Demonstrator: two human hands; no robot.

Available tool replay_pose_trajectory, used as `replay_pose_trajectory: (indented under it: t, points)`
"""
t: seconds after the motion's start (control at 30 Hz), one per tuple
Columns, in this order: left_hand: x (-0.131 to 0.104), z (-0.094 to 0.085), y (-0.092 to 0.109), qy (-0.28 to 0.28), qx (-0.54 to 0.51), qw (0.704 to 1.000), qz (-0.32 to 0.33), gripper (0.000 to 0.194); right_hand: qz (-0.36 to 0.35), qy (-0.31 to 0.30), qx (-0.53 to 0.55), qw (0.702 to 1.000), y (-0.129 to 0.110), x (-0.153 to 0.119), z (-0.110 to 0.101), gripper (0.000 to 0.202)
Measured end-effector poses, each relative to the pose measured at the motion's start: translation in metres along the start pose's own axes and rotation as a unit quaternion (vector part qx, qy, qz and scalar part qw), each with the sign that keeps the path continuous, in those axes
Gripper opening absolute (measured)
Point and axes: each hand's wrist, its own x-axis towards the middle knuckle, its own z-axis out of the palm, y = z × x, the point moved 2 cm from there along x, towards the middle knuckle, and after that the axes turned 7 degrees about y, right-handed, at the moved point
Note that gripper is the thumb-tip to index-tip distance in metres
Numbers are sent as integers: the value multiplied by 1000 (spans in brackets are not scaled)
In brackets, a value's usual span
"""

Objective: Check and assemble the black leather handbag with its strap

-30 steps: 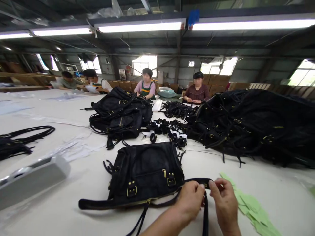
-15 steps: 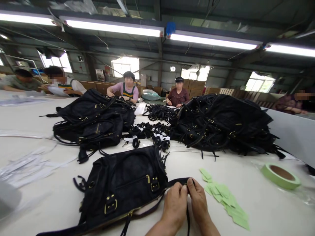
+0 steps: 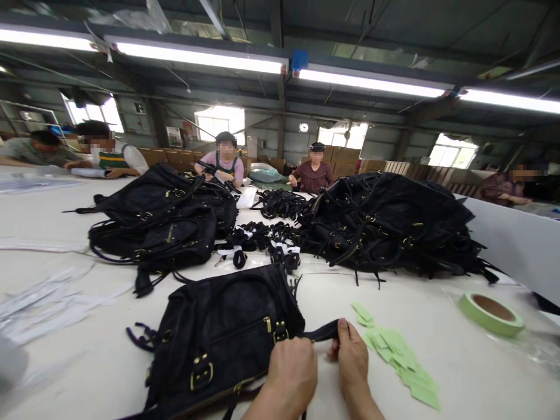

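A black handbag with gold buckles and a short front zipper lies on the white table in front of me. From its right end a flat black strap sticks out. My right hand pinches the outer end of that strap between thumb and fingers. Closed in a fist, my left hand is at the bag's near right corner, by the strap's base. Its fingers are turned away, so what they grip is hidden. It also covers part of the right buckle.
Black bags are heaped at left and right. Small black straps lie between them. Green paper slips and a green tape roll are on the right, white strips on the left. Several people sit around the table.
My hands have moved apart: the left went left and down onto the bag's corner, while the right kept the strap end. The strap is now stretched between them. The view shifted slightly.
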Motion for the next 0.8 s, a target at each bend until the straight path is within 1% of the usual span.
replay_pose_trajectory:
  t: [0.1,0.2,0.3,0.37,0.4,0.43,0.47,0.5,0.57,0.6,0.63,0.7,0.73,0.8]
  points:
    - [-28,-1,-15,-15,38,999,4,33,2,-6,-9,1000,2,-5,3,52]
    - [-43,-3,-27,-17,59,998,-8,35,-19,-23,-28,999,2,-9,5,50]
    - [-41,-6,-35,1,61,998,-31,35,-60,-12,-46,997,-4,-8,2,48]
    - [-36,-9,-39,14,55,997,-49,33,-107,13,-53,993,-12,-7,-2,39]
    - [-35,-10,-39,18,52,997,-58,33,-143,25,-58,988,-18,-7,-4,34]
    - [-34,-10,-39,20,50,997,-63,32,-194,30,-71,978,-24,-9,-5,29]
    - [-35,-9,-38,20,49,997,-64,32,-257,23,-95,961,-30,-13,-5,28]
    - [-36,-5,-35,17,48,997,-61,31,-324,1,-130,937,-35,-18,-3,26]
    - [-41,5,-28,2,45,998,-45,29,-434,-76,-220,871,-41,-31,5,20]
    - [-44,11,-25,-9,41,998,-36,28,-464,-113,-267,837,-41,-36,9,18]
    - [-47,18,-21,-18,36,999,-30,27,-476,-141,-306,812,-39,-40,13,20]
    - [-50,27,-17,-26,21,999,-30,29,-486,-161,-364,778,-32,-43,18,33]
    - [-51,30,-17,-23,16,999,-36,30,-493,-159,-381,766,-29,-43,19,38]
    - [-50,28,-20,-11,5,998,-55,34,-504,-153,-395,753,-24,-40,19,44]
